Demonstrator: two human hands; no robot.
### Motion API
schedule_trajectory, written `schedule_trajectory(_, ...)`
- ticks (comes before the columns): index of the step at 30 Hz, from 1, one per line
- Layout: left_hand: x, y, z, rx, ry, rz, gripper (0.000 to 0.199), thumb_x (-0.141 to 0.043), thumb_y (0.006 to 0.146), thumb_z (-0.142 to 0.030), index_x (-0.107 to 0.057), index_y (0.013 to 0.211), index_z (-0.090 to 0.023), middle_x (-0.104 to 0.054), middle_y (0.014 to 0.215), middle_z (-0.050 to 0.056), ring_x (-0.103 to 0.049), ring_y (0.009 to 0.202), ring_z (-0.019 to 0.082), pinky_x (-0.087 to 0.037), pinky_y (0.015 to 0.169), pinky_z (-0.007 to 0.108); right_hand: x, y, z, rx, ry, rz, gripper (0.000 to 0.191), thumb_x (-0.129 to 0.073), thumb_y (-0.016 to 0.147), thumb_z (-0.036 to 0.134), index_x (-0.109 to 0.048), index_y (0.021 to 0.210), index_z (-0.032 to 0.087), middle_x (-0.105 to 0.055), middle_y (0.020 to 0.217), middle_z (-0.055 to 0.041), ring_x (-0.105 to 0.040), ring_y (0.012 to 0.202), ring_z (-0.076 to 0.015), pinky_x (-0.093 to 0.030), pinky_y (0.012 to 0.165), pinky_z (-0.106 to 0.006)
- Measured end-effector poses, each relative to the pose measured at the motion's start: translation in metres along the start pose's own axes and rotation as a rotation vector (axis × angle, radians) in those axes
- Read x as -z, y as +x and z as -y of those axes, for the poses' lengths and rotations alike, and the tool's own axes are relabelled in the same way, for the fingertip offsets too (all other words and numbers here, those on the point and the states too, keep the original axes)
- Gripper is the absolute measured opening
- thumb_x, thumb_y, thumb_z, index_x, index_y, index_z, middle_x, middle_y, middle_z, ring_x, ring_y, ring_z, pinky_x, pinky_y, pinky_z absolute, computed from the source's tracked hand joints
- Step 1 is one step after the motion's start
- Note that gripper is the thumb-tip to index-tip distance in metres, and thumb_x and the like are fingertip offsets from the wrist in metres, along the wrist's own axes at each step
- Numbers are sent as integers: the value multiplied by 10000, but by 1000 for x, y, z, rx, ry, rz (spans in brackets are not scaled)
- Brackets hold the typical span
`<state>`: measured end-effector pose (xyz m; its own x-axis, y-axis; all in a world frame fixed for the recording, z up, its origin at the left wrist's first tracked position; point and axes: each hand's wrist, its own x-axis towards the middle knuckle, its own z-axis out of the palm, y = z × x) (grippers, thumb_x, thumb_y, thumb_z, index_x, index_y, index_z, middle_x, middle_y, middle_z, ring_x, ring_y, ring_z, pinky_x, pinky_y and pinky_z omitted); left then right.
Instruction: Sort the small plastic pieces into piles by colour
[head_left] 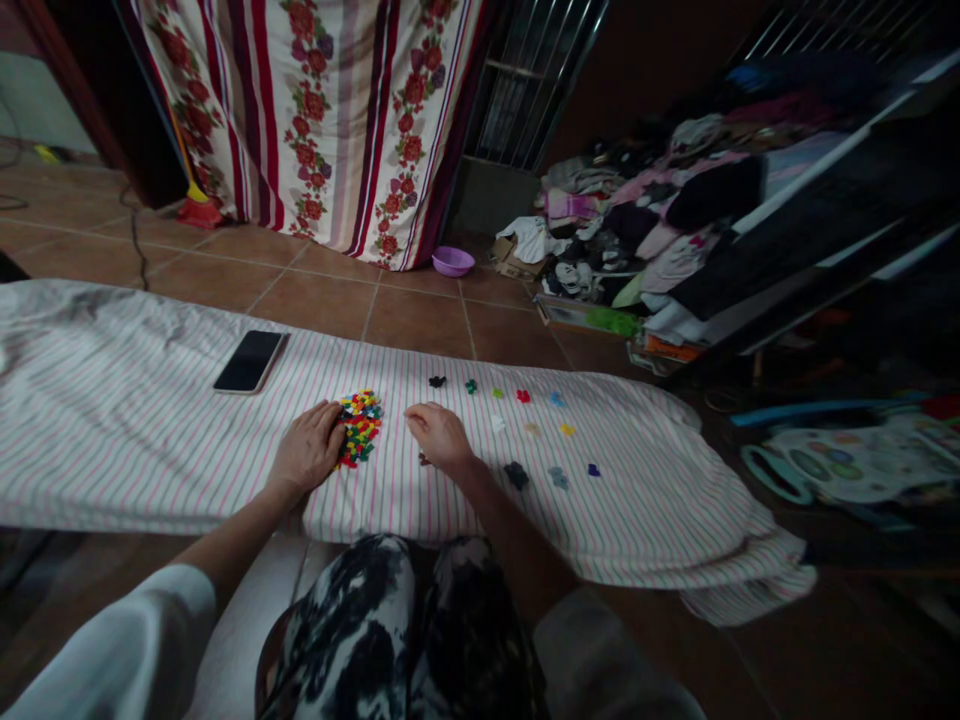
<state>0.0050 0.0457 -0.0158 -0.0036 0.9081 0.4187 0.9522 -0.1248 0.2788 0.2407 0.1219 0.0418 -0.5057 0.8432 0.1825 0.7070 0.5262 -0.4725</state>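
Observation:
A mixed pile of small colourful pieces (360, 432), mostly red, yellow and green, lies on the striped cloth (150, 440). My left hand (307, 445) rests flat against the pile's left edge, its fingertips touching the pieces. To the right of the pile, my right hand (439, 435) is closed in a pinch just over the cloth; anything between its fingertips is too small to make out. Brown pieces (424, 459) show partly beneath that hand. Further right sit little single-colour heaps, among them black (437, 381), red (523, 396), yellow (567, 429) and dark grey (516, 475).
A phone (250, 361) lies on the cloth to the left. Beyond the cloth are a tiled floor, a purple basin (452, 262), a broom (199, 208) and a floral curtain (307, 120). Clothes (637, 220) are heaped at the back right.

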Motion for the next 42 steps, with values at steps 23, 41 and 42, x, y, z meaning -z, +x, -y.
schedule_trajectory(23, -1, 0, -2, 10, -40, -7, 456, -307, 953, -390, -532, 1260, -139, -603, 1293, 139, -480, 1301, 262, -391, 1093, 461, -47, -9, 47, -81, -50, 29, 164, -514, 889, 150, -618, 1005, 204, -638, 1008, -76, -568, 994, -206, -424, 912, -331)
schedule_trajectory(41, 0, 1, -2, 9, -23, 5, 464, -303, 956, -394, -539, 1249, -123, -602, 1298, 140, -477, 1305, 265, -387, 1096, 443, -40, 0, 52, -112, -123, 131, 106, -535, 901, 182, -587, 993, 184, -636, 1019, -103, -580, 975, -213, -441, 880, -320)
schedule_trajectory(42, 0, 1, -2, 8, -24, 4, 464, -303, 956, -394, -540, 1248, -122, -604, 1294, 139, -480, 1302, 265, -387, 1097, 441, -40, 0, 52, -107, -133, 132, 115, -515, 907, 178, -587, 998, 176, -637, 1022, -110, -580, 981, -214, -440, 884, -320)
